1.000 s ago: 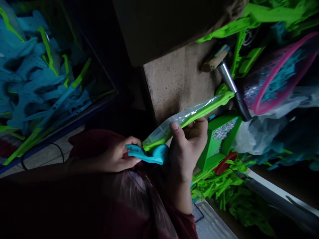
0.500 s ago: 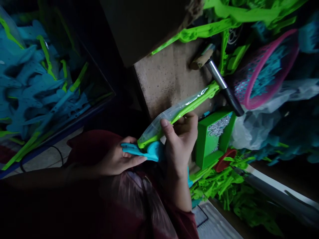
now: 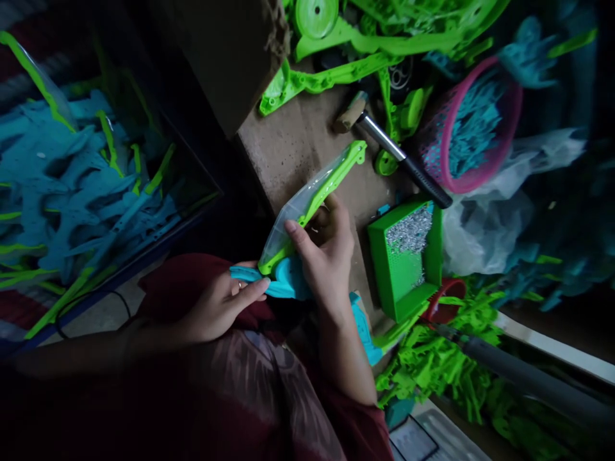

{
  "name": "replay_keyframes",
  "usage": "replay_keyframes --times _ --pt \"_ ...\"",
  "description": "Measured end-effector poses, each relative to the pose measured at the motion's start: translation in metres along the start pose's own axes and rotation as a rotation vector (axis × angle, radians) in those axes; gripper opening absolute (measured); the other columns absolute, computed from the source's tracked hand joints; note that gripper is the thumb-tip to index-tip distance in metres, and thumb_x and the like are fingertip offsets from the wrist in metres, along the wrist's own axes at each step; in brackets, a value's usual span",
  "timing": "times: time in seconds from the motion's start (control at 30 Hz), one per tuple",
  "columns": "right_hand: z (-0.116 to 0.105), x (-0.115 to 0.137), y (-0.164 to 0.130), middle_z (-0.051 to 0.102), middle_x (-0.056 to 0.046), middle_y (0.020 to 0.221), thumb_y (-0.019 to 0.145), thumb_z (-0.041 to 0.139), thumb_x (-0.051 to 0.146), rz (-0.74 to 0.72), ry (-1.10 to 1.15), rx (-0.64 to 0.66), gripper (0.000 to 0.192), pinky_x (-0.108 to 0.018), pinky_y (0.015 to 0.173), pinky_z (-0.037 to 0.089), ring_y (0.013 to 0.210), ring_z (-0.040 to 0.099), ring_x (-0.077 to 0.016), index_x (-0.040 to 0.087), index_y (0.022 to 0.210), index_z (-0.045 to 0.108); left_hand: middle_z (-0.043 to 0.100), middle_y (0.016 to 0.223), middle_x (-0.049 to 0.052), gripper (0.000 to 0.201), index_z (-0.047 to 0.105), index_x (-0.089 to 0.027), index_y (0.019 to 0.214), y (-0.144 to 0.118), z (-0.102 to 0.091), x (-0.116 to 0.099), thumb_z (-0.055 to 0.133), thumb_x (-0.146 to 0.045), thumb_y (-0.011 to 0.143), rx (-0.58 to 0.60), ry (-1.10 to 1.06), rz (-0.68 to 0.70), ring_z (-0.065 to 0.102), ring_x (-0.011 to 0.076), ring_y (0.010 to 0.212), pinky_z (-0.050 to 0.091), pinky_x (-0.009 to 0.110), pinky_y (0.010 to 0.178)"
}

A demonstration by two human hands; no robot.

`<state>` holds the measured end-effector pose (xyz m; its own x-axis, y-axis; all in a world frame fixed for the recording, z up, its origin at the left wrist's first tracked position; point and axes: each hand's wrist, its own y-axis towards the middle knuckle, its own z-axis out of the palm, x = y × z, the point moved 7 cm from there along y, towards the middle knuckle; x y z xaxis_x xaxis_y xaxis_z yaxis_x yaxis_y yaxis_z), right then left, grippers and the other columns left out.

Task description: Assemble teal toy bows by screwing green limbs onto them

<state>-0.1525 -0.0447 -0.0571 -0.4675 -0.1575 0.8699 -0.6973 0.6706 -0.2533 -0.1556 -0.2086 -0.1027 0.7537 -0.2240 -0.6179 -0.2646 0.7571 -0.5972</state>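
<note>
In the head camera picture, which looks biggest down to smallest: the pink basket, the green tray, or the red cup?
1. pink basket
2. green tray, close to the basket in apparent size, so unsure
3. red cup, partly hidden

Grey pipe (image 3: 528,378) (cut off right)

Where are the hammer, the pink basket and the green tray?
hammer (image 3: 401,158), head view, on its metal shaft.
pink basket (image 3: 500,153), head view, on its right rim.
green tray (image 3: 391,282), head view, on its bare floor below the metal bits.
</note>
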Motion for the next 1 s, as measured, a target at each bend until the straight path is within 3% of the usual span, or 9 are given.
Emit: replay_keyframes --times 0.17,0.33,0.53,0.63,0.77,0.8,0.87,1.0 --pt "-0.011 0.010 -0.005 0.065 -0.003 0.094 0.083 0.069 0.046 -0.038 -0.139 0.141 0.055 -0.030 0.070 0.051 0.080 0.061 -0.0161 0.022 0.131 0.053 0.074 0.085 0.005 0.039 0.069 -0.015 0.103 -0.003 -0.009 0.001 0.064 -0.051 0.088 -0.095 0.154 0.027 0.071 0.0199 0.082 0.059 0.030 0.077" --pt "-0.020 0.014 -0.027 0.069 -0.007 0.103 0.088 0.064 0.044 -0.004 -0.372 0.371 0.038 -0.034 0.078 0.050 0.091 0.063 -0.0207 0.020 0.118 0.064 0.075 0.097 0.007 0.044 0.068 -0.014 0.109 -0.007 -0.008 0.000 0.068 -0.050 0.085 -0.140 0.109 0.021 0.071 0.0198 0.087 0.058 0.028 0.079" --pt "-0.007 0.010 -0.022 0.070 -0.006 0.102 0.087 0.064 0.045 0.014 -0.062 0.344 0.043 -0.033 0.079 0.052 0.090 0.064 -0.0202 0.017 0.120 0.060 0.075 0.091 0.004 0.043 0.067 -0.016 0.116 -0.015 0.001 -0.012 0.065 -0.048 0.088 -0.080 0.227 0.067 0.069 0.0162 0.082 0.056 0.023 0.075" --pt "0.003 0.018 -0.015 0.069 -0.005 0.105 0.087 0.065 0.042 -0.075 0.024 0.504 0.042 -0.033 0.084 0.052 0.095 0.063 -0.0203 0.017 0.121 0.061 0.075 0.092 0.004 0.042 0.067 -0.015 0.115 -0.017 0.001 -0.017 0.065 -0.047 0.087 -0.089 0.249 0.072 0.069 0.0166 0.083 0.056 0.024 0.076" --pt "0.011 0.033 -0.016 0.070 -0.002 0.108 0.089 0.063 0.037 -0.206 -0.068 0.698 0.040 -0.033 0.087 0.052 0.097 0.064 -0.0200 0.019 0.125 0.061 0.074 0.082 0.004 0.041 0.068 -0.013 0.111 -0.014 0.007 -0.025 0.065 -0.046 0.087 -0.087 0.306 0.086 0.069 0.0174 0.079 0.056 0.024 0.071" --pt "0.009 0.036 -0.016 0.070 -0.003 0.108 0.090 0.062 0.037 -0.230 -0.091 0.668 0.039 -0.033 0.087 0.052 0.097 0.065 -0.0201 0.019 0.125 0.061 0.074 0.082 0.004 0.041 0.068 -0.013 0.111 -0.011 0.008 -0.028 0.065 -0.046 0.087 -0.092 0.315 0.100 0.069 0.0173 0.078 0.056 0.023 0.071" --pt "-0.006 0.042 -0.020 0.069 -0.005 0.110 0.092 0.059 0.034 -0.296 -0.196 0.450 0.036 -0.035 0.088 0.052 0.098 0.064 -0.0209 0.019 0.125 0.060 0.074 0.082 0.004 0.041 0.069 -0.013 0.109 -0.005 0.008 -0.034 0.066 -0.047 0.086 -0.107 0.329 0.134 0.069 0.0170 0.077 0.056 0.023 0.071" --pt "-0.075 0.047 -0.072 0.067 -0.009 0.111 0.089 0.061 0.021 -0.536 -0.517 -0.278 0.038 -0.040 0.089 0.050 0.103 0.061 -0.0226 0.023 0.127 0.057 0.075 0.093 0.006 0.045 0.070 -0.014 0.111 0.010 0.001 -0.035 0.070 -0.050 0.083 -0.114 0.310 0.157 0.070 0.0169 0.080 0.057 0.024 0.076"
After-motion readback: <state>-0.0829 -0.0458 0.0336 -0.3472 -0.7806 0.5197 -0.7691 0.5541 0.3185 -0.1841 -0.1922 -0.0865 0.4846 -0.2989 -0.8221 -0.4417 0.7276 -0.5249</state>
